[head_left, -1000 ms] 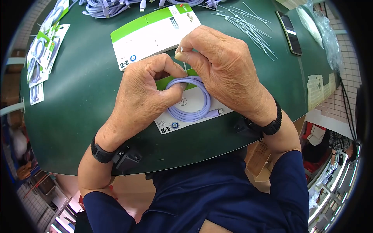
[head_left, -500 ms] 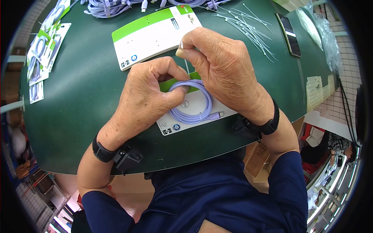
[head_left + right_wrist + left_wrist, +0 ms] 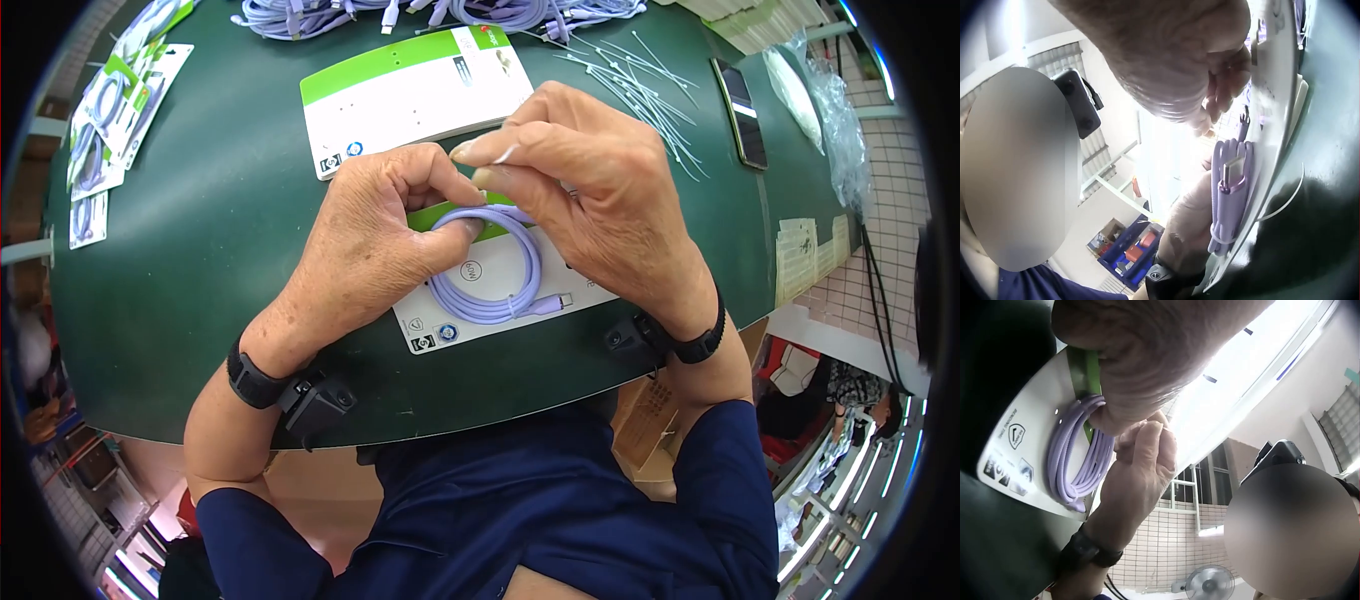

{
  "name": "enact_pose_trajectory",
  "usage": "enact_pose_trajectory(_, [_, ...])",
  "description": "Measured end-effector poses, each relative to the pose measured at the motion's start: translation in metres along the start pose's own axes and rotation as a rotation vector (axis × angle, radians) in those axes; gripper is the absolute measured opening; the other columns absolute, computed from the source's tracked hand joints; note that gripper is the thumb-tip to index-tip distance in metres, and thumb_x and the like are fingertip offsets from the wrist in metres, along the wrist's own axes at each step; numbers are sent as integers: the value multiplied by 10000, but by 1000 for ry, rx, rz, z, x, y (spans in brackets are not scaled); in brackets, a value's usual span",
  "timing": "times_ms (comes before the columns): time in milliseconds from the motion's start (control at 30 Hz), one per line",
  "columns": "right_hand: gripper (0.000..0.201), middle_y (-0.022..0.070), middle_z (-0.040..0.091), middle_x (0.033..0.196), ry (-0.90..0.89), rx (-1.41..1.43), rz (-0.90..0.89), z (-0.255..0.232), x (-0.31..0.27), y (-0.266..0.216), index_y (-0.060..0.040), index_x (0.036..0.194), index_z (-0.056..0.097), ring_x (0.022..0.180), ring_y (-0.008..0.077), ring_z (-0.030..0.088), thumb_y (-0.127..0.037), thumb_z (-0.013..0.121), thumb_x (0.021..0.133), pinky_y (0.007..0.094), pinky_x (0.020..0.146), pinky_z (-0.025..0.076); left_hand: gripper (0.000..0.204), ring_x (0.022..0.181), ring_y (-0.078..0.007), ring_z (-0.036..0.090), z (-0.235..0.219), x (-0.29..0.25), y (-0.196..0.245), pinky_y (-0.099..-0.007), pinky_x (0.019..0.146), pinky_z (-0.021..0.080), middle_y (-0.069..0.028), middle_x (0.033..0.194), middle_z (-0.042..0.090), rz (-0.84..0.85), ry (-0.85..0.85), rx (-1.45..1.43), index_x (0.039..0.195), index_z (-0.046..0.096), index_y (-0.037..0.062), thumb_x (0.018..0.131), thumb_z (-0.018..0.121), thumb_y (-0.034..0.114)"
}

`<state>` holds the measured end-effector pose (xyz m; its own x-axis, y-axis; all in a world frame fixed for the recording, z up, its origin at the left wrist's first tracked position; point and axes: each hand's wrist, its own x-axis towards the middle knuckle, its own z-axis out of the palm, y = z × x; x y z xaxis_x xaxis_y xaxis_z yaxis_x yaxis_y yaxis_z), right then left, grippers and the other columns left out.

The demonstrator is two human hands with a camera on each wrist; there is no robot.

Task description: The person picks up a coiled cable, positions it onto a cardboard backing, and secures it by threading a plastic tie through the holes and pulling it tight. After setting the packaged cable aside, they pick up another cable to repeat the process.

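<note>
A coiled lilac cable (image 3: 532,262) lies on a white and green card (image 3: 400,310), its metal plug toward the lower right. The left hand (image 3: 365,225) pinches the coil's upper left part and the card's top edge between thumb and fingers. Just above the card, the right hand (image 3: 605,190) pinches a thin white tie (image 3: 507,155) between thumb and forefinger. In the left wrist view the coil (image 3: 1079,450) stands against the card beside the left thumb. A white tie end (image 3: 1285,205) sticks out behind the card in the right wrist view.
A stack of green and white cards (image 3: 420,95) lies behind the hands. Loose white ties (image 3: 640,90) and a phone (image 3: 738,110) are at the back right. Lilac cables (image 3: 300,18) pile at the back; carded cables (image 3: 105,115) lie far left.
The right hand has come down closer to the card, with its fingertips nearer the left hand and the tie now bent over its forefinger. The left hand keeps its hold; the view has shifted slightly.
</note>
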<state>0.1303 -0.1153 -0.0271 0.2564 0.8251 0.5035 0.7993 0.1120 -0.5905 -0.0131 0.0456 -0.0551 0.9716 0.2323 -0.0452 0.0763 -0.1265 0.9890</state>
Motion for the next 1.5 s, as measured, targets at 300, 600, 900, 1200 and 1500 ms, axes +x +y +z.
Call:
enact_pose_trajectory(300, [218, 93, 735, 881, -293, 247, 160, -17, 1, -14, -31, 1069, 792, 787, 202, 720, 20, 769, 859, 308, 679, 557, 148, 863, -75, 685, -7, 1, 5, -244, 792, 586, -48, 905, 730, -47, -53, -122, 976, 687, -21, 829, 699, -32])
enact_pose_trajectory(600, [241, 77, 728, 865, -286, 344, 186, -21, -2, -12, -54, 1024, 801, 765, 178, 702, 30, 823, 799, 290, 658, 541, 278, 910, -122, 721, -4, -1, 3, -268, 834, 603, -104, 972, 762, 11, -42, -120, 1101, 742, -51, 838, 652, -45])
enact_pose_trajectory(900, [252, 80, 717, 851, -135, 136, 86, -12, -8, -22, -79, 956, 791, 738, 172, 674, 63, 848, 755, 299, 595, 517, 288, 915, -136, 735, -4, -2, 5, -282, 825, 616, -126, 972, 781, 47, -12, -104, 1090, 784, -33, 840, 642, -40])
enact_pose_trajectory(1200, [325, 65, 713, 820, -4, -32, -189, -8, -9, -27, -101, 918, 661, 683, 190, 675, 60, 871, 730, 301, 568, 493, 305, 955, -119, 719, -14, -2, 15, -268, 874, 601, -94, 1021, 779, -3, -47, -91, 1105, 772, -46, 835, 635, -81])
enact_pose_trajectory(1500, [426, 69, 713, 807, 17, -110, -189, -7, -12, -32, -113, 903, 575, 644, 201, 681, 74, 898, 698, 307, 535, 497, 287, 889, -108, 717, -14, -3, 15, -262, 838, 594, -84, 974, 786, 71, -11, 35, 1061, 792, -17, 822, 642, -70])
